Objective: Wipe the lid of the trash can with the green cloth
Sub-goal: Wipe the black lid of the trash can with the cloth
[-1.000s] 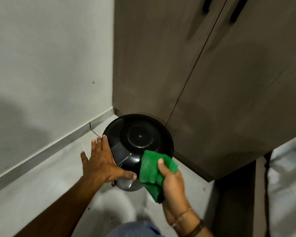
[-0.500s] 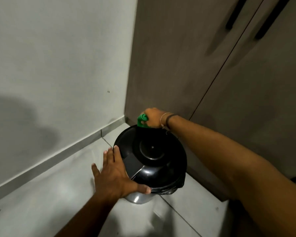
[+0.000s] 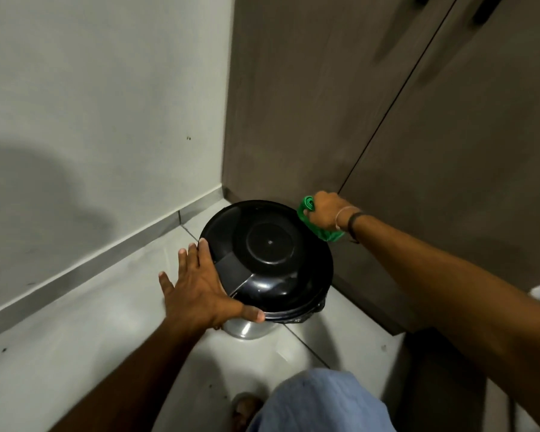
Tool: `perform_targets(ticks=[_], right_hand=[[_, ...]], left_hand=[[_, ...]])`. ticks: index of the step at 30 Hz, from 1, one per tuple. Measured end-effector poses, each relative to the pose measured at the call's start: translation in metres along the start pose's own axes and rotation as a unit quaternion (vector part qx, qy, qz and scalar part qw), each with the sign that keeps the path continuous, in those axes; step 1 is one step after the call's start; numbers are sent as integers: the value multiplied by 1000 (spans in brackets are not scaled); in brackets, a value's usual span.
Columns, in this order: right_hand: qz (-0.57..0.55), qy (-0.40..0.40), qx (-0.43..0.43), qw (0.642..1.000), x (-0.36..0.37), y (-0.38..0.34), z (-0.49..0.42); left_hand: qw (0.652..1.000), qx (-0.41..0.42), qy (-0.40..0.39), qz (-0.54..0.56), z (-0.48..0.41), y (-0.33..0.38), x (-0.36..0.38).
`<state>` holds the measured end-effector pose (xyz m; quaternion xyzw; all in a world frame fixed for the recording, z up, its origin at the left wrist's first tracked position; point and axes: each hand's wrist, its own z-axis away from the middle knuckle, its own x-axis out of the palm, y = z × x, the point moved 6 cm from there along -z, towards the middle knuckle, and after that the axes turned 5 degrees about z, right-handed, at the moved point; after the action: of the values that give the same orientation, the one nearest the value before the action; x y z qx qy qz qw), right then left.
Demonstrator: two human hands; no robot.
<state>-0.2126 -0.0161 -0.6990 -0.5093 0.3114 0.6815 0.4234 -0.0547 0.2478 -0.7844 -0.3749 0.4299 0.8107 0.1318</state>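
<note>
One green cloth (image 3: 329,235), lengthwise along far-right lid (image 3: 268,244) rim

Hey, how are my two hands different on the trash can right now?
The left hand lies flat with fingers spread, while the right hand is curled round the green cloth. The left hand rests on the near left edge of the lid; the right hand is at its far right edge. Both are at the rim.
</note>
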Motion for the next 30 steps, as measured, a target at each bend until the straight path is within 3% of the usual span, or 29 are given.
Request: perform_targets(ticks=[7,13,18,20,22,23,28,30], right_hand=[[-76,28,112,990,33,23,94],[-136,71,165,974,62,-17,181],[-224,22,169,960,80,-56,206],[-348,-6,180,920,81,-52,206],[-502,-22,168,848,72,-45,202],[-531,-2,170,830,62,-34,196],[-383,204,145,889,-26,-10,131],[-310,212,88,922,-37,-28,98]], left_hand=[[1000,-1,-9,-19,3,3,-1],[999,1,-6,-33,2,0,1],[999,-6,-10,-37,2,2,1],[999,-6,-8,-43,4,4,-1],[999,-7,-7,-50,6,5,-3],[999,-5,-7,-50,7,7,-3],[998,12,12,-67,10,2,-11],[997,21,19,-68,8,1,-11]])
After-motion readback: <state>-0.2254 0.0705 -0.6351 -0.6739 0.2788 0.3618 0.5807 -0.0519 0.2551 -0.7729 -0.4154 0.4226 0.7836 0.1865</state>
